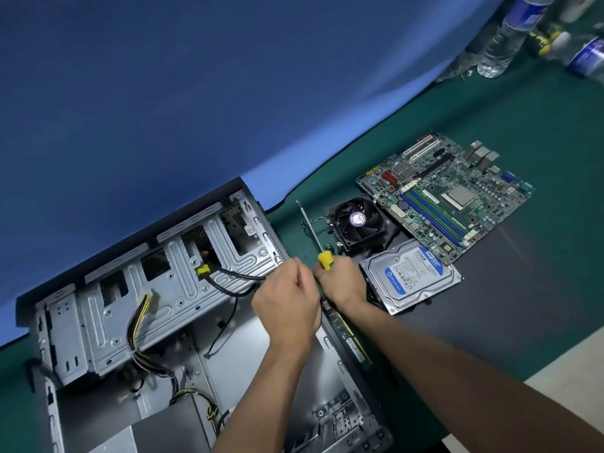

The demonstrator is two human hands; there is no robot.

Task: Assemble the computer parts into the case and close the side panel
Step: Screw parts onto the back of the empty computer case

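1. Bare-metal computer case (pixel 137 299) lies open on its side, left of and under both hands.
2. Left hand (pixel 287 302) fingers curled over case's right edge; what they pinch, cannot tell.
3. Right hand (pixel 343 282) closed around yellow-handled screwdriver (pixel 318 246), shaft pointing away.
4. RAM stick (pixel 346 331) under the wrists, along case edge.
5. Just right of right hand: hard drive (pixel 411 276). Beyond it: CPU cooler fan (pixel 358 223), motherboard (pixel 444 197).

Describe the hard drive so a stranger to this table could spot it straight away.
Start at the open case on the green mat, then look right, past the two hands. The hard drive lies flat just below the motherboard and right of the black cooler fan. It is the only silver metal box, and it carries a blue and white label.
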